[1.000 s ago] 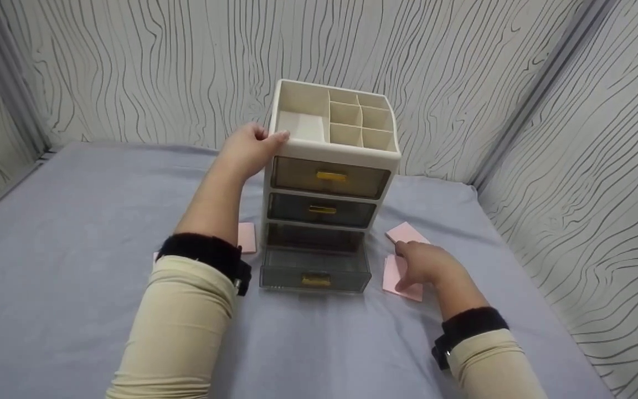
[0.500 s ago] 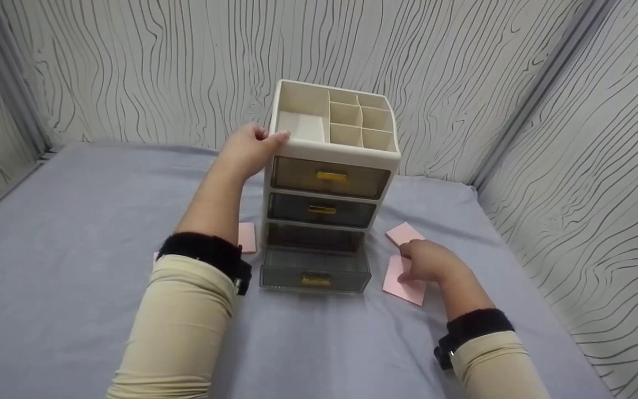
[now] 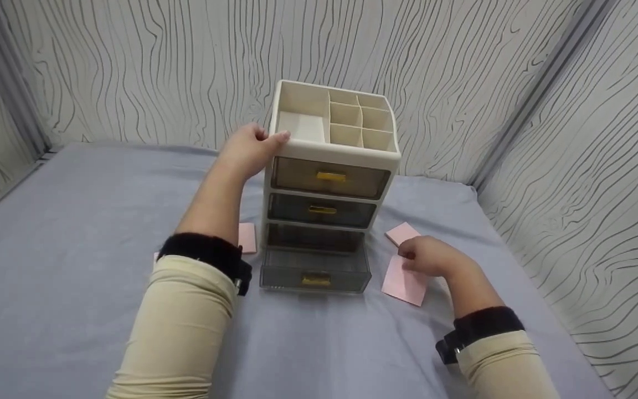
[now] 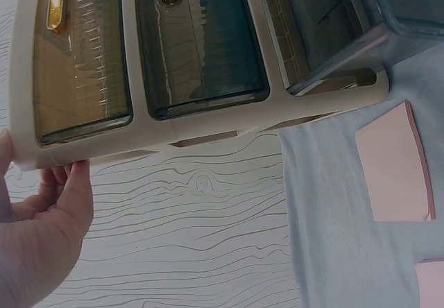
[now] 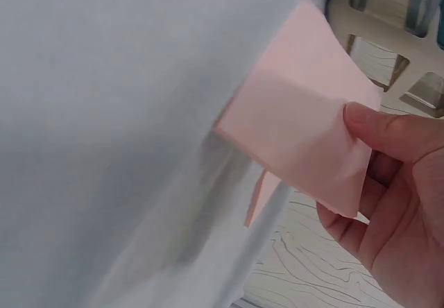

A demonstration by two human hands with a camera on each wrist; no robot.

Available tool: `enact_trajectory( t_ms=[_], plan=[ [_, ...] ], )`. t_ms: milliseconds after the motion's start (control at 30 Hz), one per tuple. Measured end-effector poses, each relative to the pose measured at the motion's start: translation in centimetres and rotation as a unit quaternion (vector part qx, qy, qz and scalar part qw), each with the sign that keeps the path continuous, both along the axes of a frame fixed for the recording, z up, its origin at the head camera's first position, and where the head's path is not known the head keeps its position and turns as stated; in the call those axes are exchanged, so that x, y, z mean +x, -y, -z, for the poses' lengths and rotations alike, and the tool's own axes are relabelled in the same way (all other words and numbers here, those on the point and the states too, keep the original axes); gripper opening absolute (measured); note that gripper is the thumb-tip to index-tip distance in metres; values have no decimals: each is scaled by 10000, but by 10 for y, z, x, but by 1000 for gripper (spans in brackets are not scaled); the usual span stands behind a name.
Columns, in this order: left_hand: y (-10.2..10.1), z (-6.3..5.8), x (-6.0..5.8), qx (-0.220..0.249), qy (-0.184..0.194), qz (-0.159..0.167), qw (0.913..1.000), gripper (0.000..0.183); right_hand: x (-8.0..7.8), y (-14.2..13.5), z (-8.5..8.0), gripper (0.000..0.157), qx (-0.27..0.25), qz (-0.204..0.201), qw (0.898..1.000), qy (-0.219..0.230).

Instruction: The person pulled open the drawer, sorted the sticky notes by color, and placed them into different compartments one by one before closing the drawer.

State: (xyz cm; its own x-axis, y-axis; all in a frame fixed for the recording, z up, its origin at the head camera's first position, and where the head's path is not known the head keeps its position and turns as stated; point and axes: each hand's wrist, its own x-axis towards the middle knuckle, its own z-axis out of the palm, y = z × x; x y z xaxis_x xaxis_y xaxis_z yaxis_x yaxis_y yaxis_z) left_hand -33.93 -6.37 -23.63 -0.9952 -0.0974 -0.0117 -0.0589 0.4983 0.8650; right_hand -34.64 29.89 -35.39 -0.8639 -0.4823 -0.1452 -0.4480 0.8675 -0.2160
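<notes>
A person's right-hand grip [image 3: 432,256] pinches a thin, flat, pale pink four-sided pad [image 3: 405,287] between thumb and fingers, just right of a pulled-out translucent grey drawer [image 3: 277,278]. The pad's free edge faces the person; its long axis is hard to tell. The left-hand grip [image 3: 248,148], thumb on the rim, holds a cream plastic drawer cabinet [image 3: 346,152].
</notes>
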Motion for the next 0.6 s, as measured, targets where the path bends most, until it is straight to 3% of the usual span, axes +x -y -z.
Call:
enact_trajectory(
  t_ms=[167, 400, 600],
  plan=[
    [0, 0, -1, 26, -13, 29, 10000, 49, 5, 6, -16, 7, -294, -347, 9990, -1],
    [0, -1, -1, 50, 1, 37, 10000, 49, 10, 29, -38, 13, -610, -1089, 9869, -1018],
    [0, 0, -1, -56, -46, 102, 9999, 50, 17, 48, -55, 15, -336, -1191, 9772, -1727]
  ],
)
